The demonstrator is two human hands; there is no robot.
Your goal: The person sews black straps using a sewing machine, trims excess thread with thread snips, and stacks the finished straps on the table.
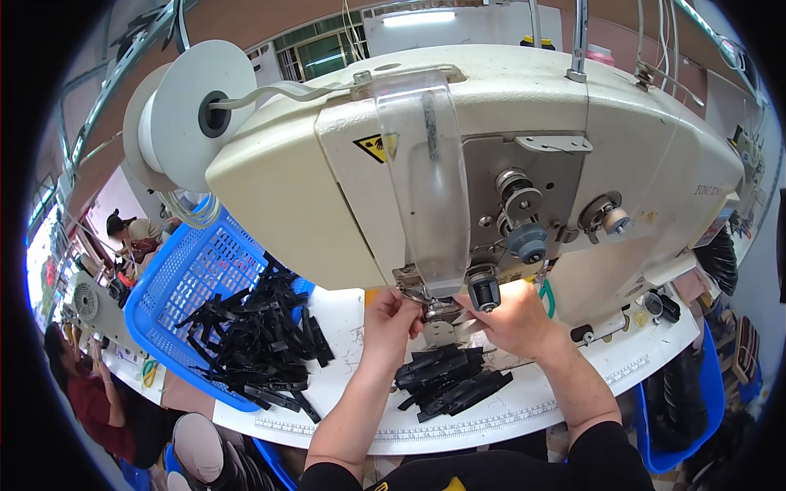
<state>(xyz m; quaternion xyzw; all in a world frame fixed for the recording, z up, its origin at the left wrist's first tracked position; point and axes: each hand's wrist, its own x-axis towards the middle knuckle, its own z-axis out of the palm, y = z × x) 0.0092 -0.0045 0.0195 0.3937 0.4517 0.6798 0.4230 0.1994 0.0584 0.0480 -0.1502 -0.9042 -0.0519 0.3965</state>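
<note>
My left hand (389, 324) is at the left side of the presser foot (443, 309) of a large cream sewing machine (508, 106). Its thumb and fingers are pinched together, and what lies between them is too small to make out. From the other side, my right hand (517, 321) reaches in with bent fingers close to the foot, partly behind the dark needle-side knob (484, 288). Anything in its grip is hidden. Between my forearms, just in front of the foot, a small stack of flat black strips (449, 383) lies on the white table (348, 409).
A blue plastic basket (176, 282) at the left holds a heap of black strips (258, 344) that spills onto the table. A white reel (221, 90) hangs above it. Green-handled scissors (548, 299) are behind my right hand. Another blue bin (711, 401) stands lower right. Co-workers sit at far left.
</note>
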